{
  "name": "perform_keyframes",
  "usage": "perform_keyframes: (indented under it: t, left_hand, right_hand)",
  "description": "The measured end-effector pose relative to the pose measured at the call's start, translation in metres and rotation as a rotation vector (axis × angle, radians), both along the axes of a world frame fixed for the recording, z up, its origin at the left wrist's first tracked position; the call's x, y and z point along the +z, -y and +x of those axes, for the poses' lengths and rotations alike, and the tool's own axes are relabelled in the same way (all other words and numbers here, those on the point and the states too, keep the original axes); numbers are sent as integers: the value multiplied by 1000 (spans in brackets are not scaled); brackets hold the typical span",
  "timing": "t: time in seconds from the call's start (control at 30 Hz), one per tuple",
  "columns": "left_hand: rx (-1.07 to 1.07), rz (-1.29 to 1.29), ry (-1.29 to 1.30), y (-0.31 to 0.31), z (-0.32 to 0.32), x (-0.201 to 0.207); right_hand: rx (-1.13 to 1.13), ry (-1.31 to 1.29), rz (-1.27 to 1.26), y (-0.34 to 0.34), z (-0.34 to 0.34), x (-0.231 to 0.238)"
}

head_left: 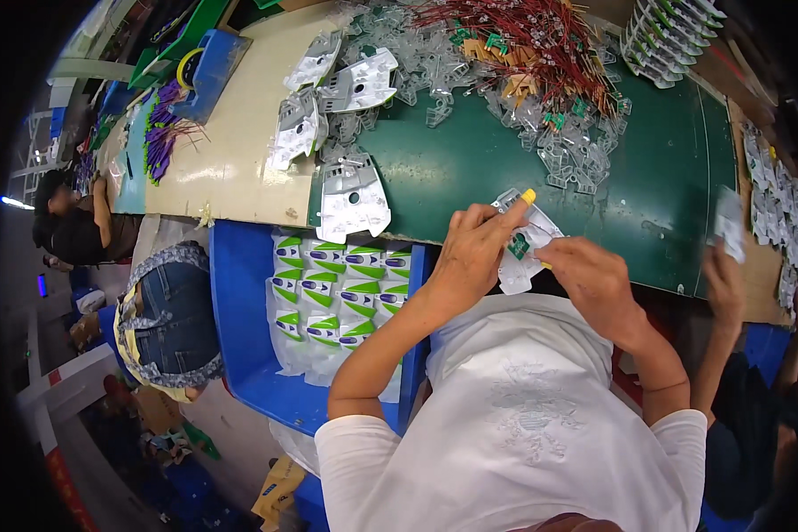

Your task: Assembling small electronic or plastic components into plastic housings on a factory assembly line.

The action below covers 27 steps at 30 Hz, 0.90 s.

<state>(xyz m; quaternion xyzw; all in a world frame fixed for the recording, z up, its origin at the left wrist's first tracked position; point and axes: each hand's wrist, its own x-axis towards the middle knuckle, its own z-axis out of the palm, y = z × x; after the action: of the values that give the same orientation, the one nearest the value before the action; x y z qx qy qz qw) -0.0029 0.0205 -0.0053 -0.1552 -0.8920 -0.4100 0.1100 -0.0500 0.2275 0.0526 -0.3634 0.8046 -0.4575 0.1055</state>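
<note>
White plastic housing [514,277], clamped in left hand [472,251]; right hand [594,282], fingers together beside green circuit board [518,246]; seating, apparently; needs careful alignment.

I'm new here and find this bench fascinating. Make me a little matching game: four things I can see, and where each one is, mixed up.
Things
1. Red wires
2. Blue bin
3. White shell
4. Stacked shells

Places
A. Between the person's left hand and right hand
B. At the far right corner of the green surface
C. Below the table's near edge, to the person's left, with rows of green-and-white parts inside
D. Heaped toward the middle of the table's far side

Right pairs: 1-D, 2-C, 3-A, 4-B
</note>
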Motion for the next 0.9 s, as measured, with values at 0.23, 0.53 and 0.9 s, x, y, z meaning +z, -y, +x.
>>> perform_keyframes:
  t: [0.23,0.53,0.9]
  left_hand:
    - [7,48,7,1,-1,-2]
    - [-17,89,18,2,-2,-2]
    - [576,-500,-116,89,44,13]
  right_hand:
    - [28,-362,110,-1,2,-13]
    - [-263,127,53,-26,3,-49]
    - [-938,80,-116,-206,-38,-94]
